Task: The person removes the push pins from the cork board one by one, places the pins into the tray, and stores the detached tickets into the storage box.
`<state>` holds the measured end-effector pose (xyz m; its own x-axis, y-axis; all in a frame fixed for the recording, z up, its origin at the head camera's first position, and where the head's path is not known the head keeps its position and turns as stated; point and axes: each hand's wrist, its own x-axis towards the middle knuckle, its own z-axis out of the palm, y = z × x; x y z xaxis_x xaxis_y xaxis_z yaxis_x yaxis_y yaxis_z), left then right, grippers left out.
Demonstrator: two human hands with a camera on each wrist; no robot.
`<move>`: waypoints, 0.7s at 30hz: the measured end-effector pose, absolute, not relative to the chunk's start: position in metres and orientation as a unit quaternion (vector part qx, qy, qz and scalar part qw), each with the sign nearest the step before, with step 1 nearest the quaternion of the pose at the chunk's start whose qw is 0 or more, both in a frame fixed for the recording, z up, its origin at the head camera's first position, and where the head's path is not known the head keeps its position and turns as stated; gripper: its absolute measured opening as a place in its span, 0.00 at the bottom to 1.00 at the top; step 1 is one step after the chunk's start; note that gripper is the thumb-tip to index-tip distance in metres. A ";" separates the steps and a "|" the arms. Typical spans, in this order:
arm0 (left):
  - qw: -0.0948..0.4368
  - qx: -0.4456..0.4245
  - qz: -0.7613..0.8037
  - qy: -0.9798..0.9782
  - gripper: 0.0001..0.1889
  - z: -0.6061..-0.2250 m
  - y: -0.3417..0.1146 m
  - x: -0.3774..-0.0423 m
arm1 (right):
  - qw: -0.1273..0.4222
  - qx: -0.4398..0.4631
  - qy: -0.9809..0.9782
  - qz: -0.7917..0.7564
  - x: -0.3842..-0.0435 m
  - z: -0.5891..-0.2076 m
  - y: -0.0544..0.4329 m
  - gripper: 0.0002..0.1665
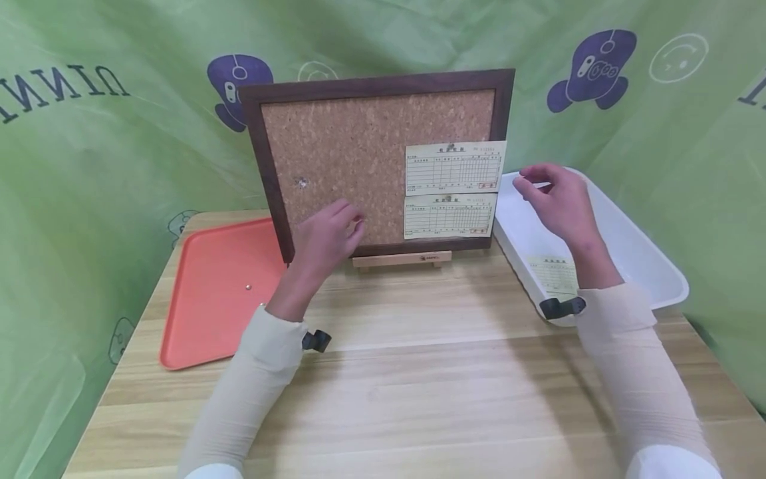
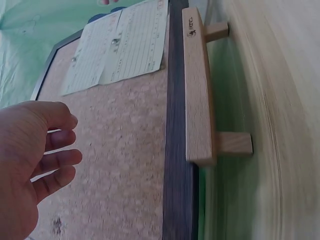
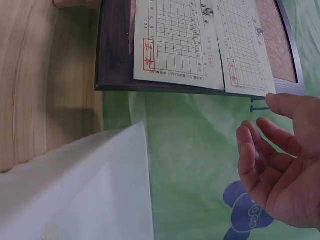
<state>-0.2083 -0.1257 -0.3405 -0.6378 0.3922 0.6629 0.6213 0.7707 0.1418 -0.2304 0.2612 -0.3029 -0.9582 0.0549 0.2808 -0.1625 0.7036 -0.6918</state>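
Note:
A cork board (image 1: 341, 146) with a dark wooden frame leans upright on a small wooden stand (image 2: 200, 95). Two printed paper slips hang on its right side, the upper slip (image 1: 451, 174) just above the lower slip (image 1: 449, 219). Each has a metal thumbtack (image 3: 208, 12) near its top edge. In front of the board's lower left, my left hand (image 1: 326, 233) holds nothing, its fingers loosely bent. My right hand (image 1: 559, 199) is empty too, fingers relaxed, just right of the slips and over the white tray.
At the right, the deep white tray (image 1: 646, 266) contains another printed slip (image 1: 553, 276). An orange-red tray (image 1: 209, 299) lies at the left with a small thumbtack (image 1: 248, 287) on it. A small silvery patch (image 1: 301, 182) shows on the cork's left. Green printed cloth (image 1: 383, 33) hangs behind.

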 end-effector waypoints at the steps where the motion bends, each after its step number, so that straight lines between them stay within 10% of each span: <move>1: 0.315 -0.285 -0.179 -0.887 0.03 -0.340 -0.122 -0.211 | 0.141 0.028 -0.911 0.387 -0.232 -0.303 0.259 0.31; 21: 0.331 -0.318 -0.191 -0.868 0.06 -0.326 -0.066 -0.246 | 0.134 0.015 -0.906 0.401 -0.251 -0.307 0.246 0.31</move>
